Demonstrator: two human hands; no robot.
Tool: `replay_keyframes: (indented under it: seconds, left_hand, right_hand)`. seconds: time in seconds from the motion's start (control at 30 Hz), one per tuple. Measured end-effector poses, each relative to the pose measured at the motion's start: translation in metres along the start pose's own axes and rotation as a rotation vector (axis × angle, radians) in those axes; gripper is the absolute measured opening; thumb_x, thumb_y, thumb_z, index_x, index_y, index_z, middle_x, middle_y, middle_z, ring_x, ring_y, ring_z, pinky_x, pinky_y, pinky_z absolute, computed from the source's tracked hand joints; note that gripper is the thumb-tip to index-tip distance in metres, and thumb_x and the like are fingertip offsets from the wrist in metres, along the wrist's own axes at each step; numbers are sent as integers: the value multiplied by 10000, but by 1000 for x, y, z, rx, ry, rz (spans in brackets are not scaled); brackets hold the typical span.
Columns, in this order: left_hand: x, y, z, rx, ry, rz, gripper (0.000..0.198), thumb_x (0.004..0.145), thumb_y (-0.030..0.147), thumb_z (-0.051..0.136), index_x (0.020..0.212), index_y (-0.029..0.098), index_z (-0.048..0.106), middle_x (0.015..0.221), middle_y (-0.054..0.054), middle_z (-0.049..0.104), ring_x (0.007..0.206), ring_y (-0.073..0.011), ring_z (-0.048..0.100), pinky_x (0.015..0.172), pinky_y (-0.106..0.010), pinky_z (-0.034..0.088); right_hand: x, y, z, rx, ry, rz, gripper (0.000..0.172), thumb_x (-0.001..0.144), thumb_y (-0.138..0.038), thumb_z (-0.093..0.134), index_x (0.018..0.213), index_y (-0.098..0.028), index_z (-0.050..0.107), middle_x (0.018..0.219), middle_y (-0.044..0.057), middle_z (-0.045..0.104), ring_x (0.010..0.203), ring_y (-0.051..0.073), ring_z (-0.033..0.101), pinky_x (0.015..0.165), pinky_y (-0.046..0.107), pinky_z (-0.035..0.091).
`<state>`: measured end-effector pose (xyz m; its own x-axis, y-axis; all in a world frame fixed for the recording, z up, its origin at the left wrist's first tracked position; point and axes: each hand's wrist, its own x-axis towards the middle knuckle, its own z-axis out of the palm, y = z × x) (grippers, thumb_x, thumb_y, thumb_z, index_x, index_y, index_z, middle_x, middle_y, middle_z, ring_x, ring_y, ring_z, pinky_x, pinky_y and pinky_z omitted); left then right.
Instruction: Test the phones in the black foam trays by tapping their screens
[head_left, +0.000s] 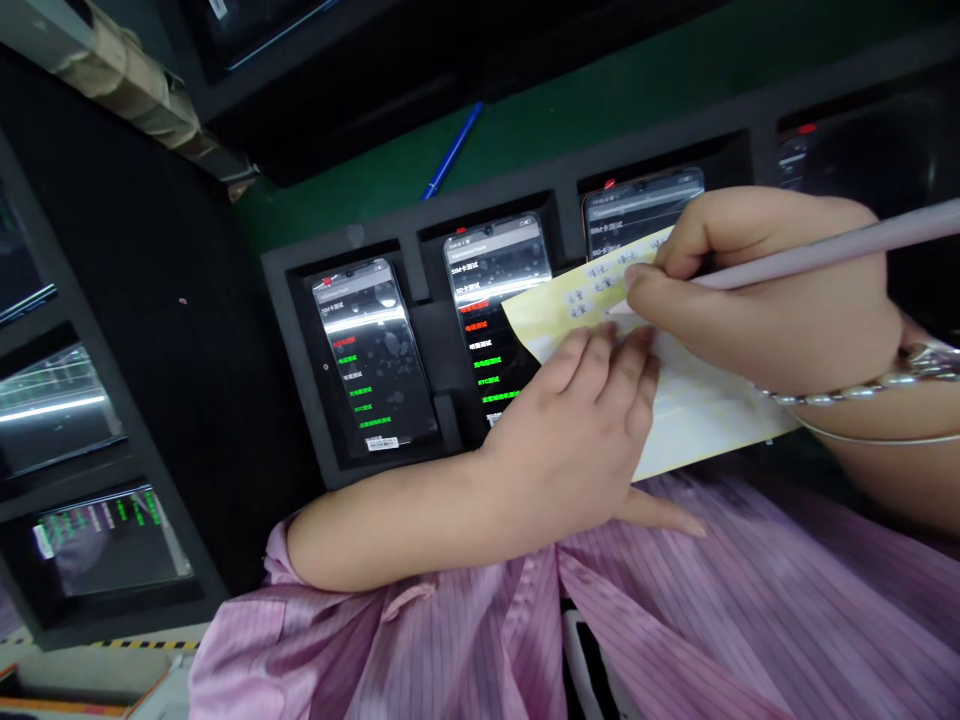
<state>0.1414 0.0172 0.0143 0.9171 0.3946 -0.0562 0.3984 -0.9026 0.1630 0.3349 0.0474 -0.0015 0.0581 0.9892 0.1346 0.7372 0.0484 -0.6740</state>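
My right hand [780,300] is closed around a pale pink-white pen [862,243], whose tip rests on a yellowish sheet of paper [697,430] beside handwritten characters. My left hand [577,430] lies flat on the lower left of the sheet, fingers extended and thumb spread to the side. Under the paper's left edge is a smartphone [517,290] showing a list of red, white and green lines, partly covered. Another lit phone [379,360] sits to its left. A third phone [645,195] lies behind the paper, mostly hidden.
The phones sit in compartments of a black foam tray [427,340]. A blue pen [452,150] lies on the green surface [330,205] behind it. More phones fill another black tray [161,470] at the left. A wrapped bar [142,90] crosses the upper left.
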Motion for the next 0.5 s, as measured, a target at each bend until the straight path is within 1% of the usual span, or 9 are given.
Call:
replay_keyframes:
  seconds: [0.17,0.27,0.37,0.5]
  left_hand:
    - [0,0,0,7,0,5,1170,897,931,311,1534,-34,491,1599,-227,496,1475,-387,472,1281,-457,283]
    - [0,0,0,15,0,10,1130,914,918,285,1533,0,511,1595,-218,506,1473,-393,472,1273,-484,282]
    - [-1,0,1,21,-3,8,1147,911,922,282,1540,-12,496,1600,-219,499,1480,-386,462,1278,-468,273]
    - [-1,3,3,30,-7,-7,1156,916,919,278,1549,-29,468,1610,-227,479,1491,-386,439,1290,-469,235]
  right_hand:
    - [3,1,-1,11,-17,9,347,732,-141,749,562,-245,465,521,-20,472,484,104,382,456,345,276]
    - [3,1,-2,0,-14,20,343,729,-125,751,569,-240,471,532,-19,481,496,100,391,465,346,281]
    - [1,-1,-2,-30,-29,40,321,743,-158,749,582,-231,481,550,-17,491,512,95,400,486,342,306]
    - [0,-5,-2,-122,-67,150,292,792,-234,692,599,-218,473,588,-15,500,560,98,421,545,316,379]
